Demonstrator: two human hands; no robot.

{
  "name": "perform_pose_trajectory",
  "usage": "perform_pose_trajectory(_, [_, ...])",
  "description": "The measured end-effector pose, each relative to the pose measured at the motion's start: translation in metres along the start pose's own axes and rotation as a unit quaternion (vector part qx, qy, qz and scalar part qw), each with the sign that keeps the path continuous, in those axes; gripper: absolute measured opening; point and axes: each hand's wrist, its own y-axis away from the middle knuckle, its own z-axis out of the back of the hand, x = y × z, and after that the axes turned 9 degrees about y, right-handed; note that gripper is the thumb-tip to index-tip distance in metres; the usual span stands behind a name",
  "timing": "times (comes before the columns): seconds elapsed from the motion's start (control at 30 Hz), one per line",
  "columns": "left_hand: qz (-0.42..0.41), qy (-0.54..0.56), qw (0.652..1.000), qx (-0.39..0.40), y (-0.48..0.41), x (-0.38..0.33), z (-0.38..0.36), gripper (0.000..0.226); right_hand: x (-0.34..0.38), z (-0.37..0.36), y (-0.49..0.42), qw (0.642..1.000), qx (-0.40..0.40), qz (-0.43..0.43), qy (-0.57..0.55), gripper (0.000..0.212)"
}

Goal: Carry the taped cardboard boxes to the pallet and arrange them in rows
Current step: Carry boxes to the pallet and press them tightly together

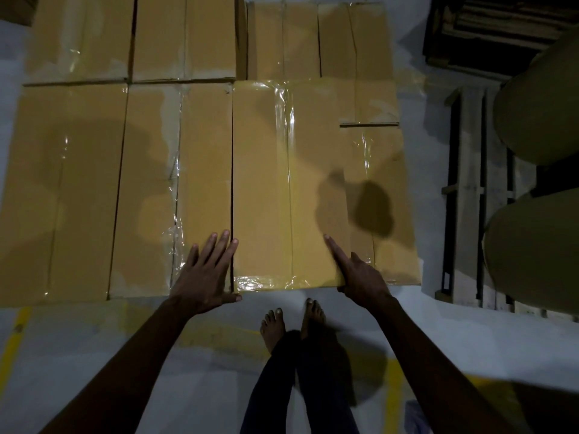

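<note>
The taped box [291, 189] is being seated between the left hand [205, 274], fingers spread flat, and the right hand [360, 277], forefinger straight. A nudge flush with the row is probably needed next.

both forearms bare, no sleeves; left hand [205, 274] and right hand [360, 277] ungloved; dark trousers [300, 386]; feet [272, 327] bare, no shoes.

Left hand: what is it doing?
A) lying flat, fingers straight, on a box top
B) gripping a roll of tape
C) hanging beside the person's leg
A: the left hand lies flat with straight fingers on the top of a taped cardboard box.
</note>
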Motion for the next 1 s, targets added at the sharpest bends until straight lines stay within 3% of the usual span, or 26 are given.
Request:
perform_pose_trajectory(0.33, [0.045, -0.013, 0.998, 0.044, 0.012, -0.026, 0.033, 0.156, 0.005, 0.053, 0.013, 0.993, 0.05, -0.002, 0.11, 0.118])
perform_pose_trajectory(0.53, [0.075, 0.085, 0.993, 0.017, 0.049, -0.1, 0.108, 0.122, 0.042, 0.142, 0.04, 0.992, 0.006, 0.019, 0.125, 0.1])
perform_pose_trajectory(0.67, [0.088, 0.16, 0.981, -0.067, 0.078, -0.14, 0.176, 0.124, 0.08, 0.202, 0.067, 0.991, -0.049, 0.066, 0.104, 0.1])
perform_pose_trajectory(0.87, [0.135, 0.324, 0.91, -0.223, 0.126, -0.153, 0.269, 0.097, 0.164, 0.268, 0.096, 0.982, -0.086, 0.153, 0.07, 0.094])
perform_pose_trajectory(1.0, [0.196, 0.402, 0.833, -0.327, 0.185, -0.133, 0.289, 0.081, 0.235, 0.288, 0.109, 0.963, -0.114, 0.245, -0.007, 0.09])
